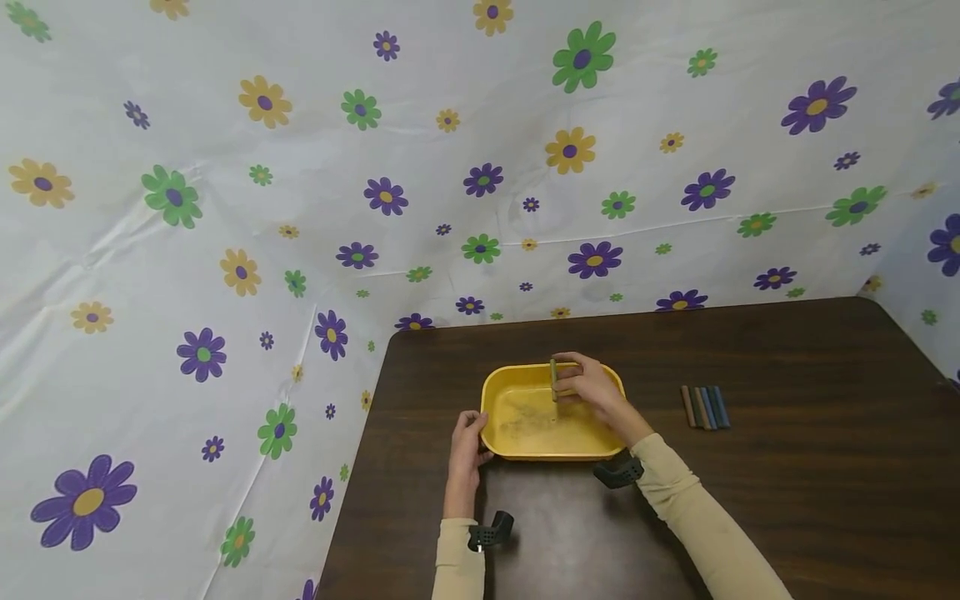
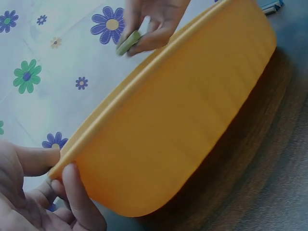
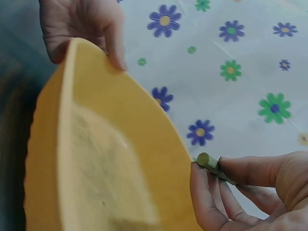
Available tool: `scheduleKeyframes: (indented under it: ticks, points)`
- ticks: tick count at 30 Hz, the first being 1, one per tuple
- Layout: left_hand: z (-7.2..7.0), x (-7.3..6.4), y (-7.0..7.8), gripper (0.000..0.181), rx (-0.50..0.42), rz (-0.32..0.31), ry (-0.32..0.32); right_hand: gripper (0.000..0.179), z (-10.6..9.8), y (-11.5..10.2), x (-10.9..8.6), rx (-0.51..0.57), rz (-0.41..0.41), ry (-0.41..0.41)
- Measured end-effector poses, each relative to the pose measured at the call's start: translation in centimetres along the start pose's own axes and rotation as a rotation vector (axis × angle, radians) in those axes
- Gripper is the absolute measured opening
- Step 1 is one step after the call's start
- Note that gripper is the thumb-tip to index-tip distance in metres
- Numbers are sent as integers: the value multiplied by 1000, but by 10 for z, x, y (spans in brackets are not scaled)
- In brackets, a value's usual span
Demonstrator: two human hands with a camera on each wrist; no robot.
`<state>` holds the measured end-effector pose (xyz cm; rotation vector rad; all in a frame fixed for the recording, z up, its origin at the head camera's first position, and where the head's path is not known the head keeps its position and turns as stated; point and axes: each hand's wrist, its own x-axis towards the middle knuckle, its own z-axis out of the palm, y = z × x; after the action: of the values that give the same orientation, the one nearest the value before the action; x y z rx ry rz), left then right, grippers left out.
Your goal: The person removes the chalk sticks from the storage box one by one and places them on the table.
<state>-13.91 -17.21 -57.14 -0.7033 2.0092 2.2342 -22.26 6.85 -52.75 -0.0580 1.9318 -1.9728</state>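
A yellow plastic tub (image 1: 525, 417) with dark smudges on its floor is on the table. My left hand (image 1: 467, 446) grips its left end, thumb over the rim and fingers beneath, as the left wrist view shows close up. Above the tub's far side, my right hand (image 1: 588, 385) pinches a green chalk stick (image 1: 554, 380) between thumb and fingers. The right wrist view shows the round end of this chalk (image 3: 204, 160) pointing away from the palm.
To the right of the tub, several chalk sticks (image 1: 705, 407) in brown, green and blue lie side by side on the dark wooden table (image 1: 817, 467). A white flowered sheet (image 1: 450, 150) hangs behind and along the left. Black camera mounts (image 1: 491, 531) sit on both wrists.
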Motion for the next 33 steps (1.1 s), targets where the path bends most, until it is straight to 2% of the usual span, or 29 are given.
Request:
scheduleKeyframes:
  ticks: [7,11,15,21,24,33]
  points:
    - [-5,1,7,20,10,-34,-72,62,-32,-10,-11,-7,-29,42]
    - [-5,-12,22,17,13,-40,-97,63,-51,-15,-20,-19,-41,54]
    - [-5,-23,32,14,25,-6,-100,65,-68,-16,-28,-33,-46,56]
    - [-8,-9,17,17,34,-46,-84,65,-92,-16,-43,-72,-78,74]
    - [-10,-2,8,18,15,-42,-86,65,-104,-16,-51,-75,-92,84]
    - [-9,2,2,16,-20,-29,-93,67,-141,-7,-72,-113,-102,120]
